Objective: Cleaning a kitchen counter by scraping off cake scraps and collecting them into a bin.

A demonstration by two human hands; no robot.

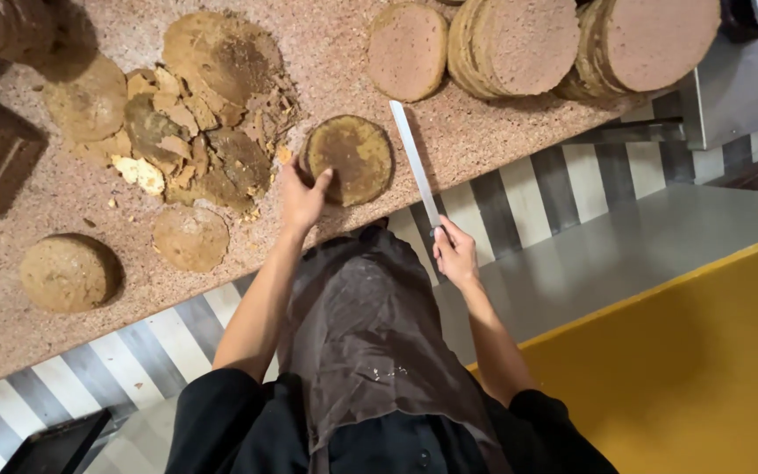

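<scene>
Counter: speckled pinkish stone worktop (484, 132), its front faced with grey and white stripes.
Left hand: left hand (302, 197) rests on the near left edge of the round brown cake layer (350, 158), fingers spread over its rim and pressing on it, not closed around it.
Cake layer: flat on the counter at its front edge, straight ahead of the person, its dark crusted top facing up.
Right hand: right hand (455, 254) is closed on the handle of the long knife (414, 162); the handle itself is hidden in the fist.
Knife: pale straight blade lies over the counter just right of the cake layer, tip pointing away from the person, apart from the layer.
Scraps: heap of broken crust pieces (186, 132) left of the cake layer, close beside it.
Loose rounds: 2 small brown cake rounds (70, 272) near the front left of the counter, apart from the heap.
Stacks: pinkish-brown sliced discs (519, 44) lean in stacks at the far right of the counter.
Containers and packages: no filled container or label can be made out.
Clothing: brown apron (370, 325) over dark sleeves.
Floor: grey floor with a yellow area (686, 369) at right.
</scene>
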